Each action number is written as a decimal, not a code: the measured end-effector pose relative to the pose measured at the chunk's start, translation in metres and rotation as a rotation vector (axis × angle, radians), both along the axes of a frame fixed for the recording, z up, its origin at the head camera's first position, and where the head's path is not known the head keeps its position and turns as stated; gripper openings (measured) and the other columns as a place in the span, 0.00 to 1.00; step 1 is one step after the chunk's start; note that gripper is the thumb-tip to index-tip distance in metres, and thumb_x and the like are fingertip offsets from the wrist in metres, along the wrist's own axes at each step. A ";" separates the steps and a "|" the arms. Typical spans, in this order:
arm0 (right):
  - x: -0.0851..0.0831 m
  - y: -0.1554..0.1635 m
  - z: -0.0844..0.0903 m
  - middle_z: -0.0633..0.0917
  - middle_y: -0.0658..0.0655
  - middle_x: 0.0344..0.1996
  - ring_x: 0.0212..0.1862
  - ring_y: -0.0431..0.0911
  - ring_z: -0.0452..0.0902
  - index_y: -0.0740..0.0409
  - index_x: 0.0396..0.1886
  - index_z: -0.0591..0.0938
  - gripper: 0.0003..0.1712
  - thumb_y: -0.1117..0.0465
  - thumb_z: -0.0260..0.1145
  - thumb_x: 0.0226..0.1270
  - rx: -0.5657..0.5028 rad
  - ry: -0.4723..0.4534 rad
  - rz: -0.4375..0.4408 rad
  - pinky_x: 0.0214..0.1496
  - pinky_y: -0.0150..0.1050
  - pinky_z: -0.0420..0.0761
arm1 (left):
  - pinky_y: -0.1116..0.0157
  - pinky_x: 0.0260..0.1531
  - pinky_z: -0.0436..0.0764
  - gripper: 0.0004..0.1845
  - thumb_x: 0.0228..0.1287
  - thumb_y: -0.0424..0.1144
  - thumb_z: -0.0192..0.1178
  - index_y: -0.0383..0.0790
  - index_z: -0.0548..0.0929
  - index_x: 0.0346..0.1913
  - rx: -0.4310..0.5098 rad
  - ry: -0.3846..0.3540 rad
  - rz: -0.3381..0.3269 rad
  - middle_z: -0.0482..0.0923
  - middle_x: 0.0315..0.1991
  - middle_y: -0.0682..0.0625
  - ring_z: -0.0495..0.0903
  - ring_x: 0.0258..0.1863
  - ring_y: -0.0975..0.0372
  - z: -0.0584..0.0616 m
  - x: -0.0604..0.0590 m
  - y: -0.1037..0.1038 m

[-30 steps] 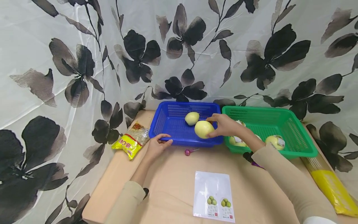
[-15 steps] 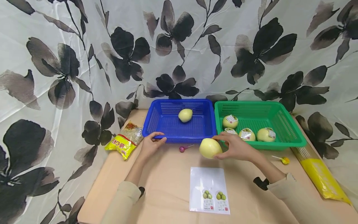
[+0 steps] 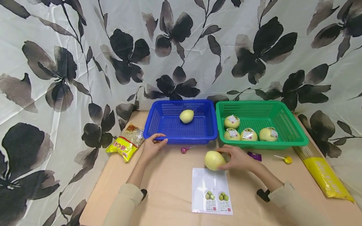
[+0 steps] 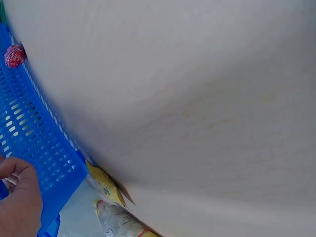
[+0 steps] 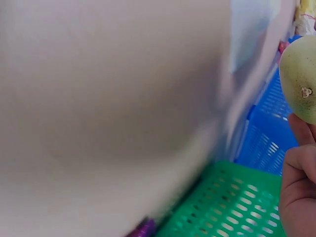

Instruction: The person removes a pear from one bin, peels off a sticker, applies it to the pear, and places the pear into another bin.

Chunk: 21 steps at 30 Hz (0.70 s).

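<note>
My right hand point(image 3: 237, 158) grips a smooth, pale yellow round fruit point(image 3: 214, 160) between thumb and fingers, in front of the baskets and overlapping the top edge of a white sheet point(image 3: 209, 182) with two printed fruit labels. A small brown stem scar shows on the fruit point(image 5: 302, 79) in the right wrist view. With my left hand point(image 3: 151, 147) I hold the front left rim of the blue basket point(image 3: 183, 138); its curled fingers point(image 4: 22, 173) show in the left wrist view. One unlabelled fruit point(image 3: 187, 116) lies inside that basket.
To the right, a green basket point(image 3: 278, 145) contains several fruits point(image 3: 249, 134) with labels. A yellow snack bag point(image 3: 123, 147) lies left. Near the baskets are a pink lollipop point(image 3: 184, 150), a purple wrapper point(image 3: 255, 156) and a yellow lollipop point(image 3: 287, 160). A long yellow packet point(image 3: 325, 177) lies right.
My right hand has carried the fruit from over the blue basket toward me, to the sheet's top edge. My left hand has stayed on the basket rim. The head view has shifted slightly.
</note>
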State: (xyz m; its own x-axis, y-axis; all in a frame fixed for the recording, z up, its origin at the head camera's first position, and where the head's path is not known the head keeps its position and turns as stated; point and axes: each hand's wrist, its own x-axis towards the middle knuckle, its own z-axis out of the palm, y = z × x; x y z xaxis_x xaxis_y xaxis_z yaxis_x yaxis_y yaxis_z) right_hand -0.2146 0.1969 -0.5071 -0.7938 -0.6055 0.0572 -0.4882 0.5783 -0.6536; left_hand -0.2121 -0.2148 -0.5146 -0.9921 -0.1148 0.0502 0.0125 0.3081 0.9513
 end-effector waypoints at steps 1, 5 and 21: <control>0.000 0.000 -0.002 0.81 0.47 0.41 0.37 0.49 0.73 0.53 0.61 0.85 0.41 0.41 0.85 0.47 0.008 -0.005 -0.003 0.33 0.32 0.71 | 0.67 0.28 0.80 0.17 0.66 0.43 0.73 0.42 0.86 0.54 0.004 0.001 0.000 0.85 0.35 0.49 0.80 0.30 0.65 0.000 0.000 0.000; -0.001 0.003 -0.009 0.81 0.47 0.43 0.38 0.47 0.73 0.54 0.62 0.84 0.43 0.40 0.85 0.48 0.023 -0.040 -0.018 0.34 0.32 0.72 | 0.68 0.27 0.79 0.17 0.66 0.43 0.74 0.42 0.86 0.54 0.014 0.003 0.001 0.84 0.33 0.51 0.79 0.28 0.66 -0.001 0.000 0.001; -0.005 0.009 -0.018 0.79 0.49 0.37 0.32 0.37 0.73 0.59 0.65 0.81 0.45 0.43 0.84 0.51 -0.019 -0.111 0.013 0.32 0.30 0.75 | 0.71 0.27 0.78 0.16 0.66 0.42 0.73 0.41 0.86 0.53 0.017 0.030 0.003 0.84 0.36 0.49 0.78 0.29 0.67 -0.001 -0.001 0.000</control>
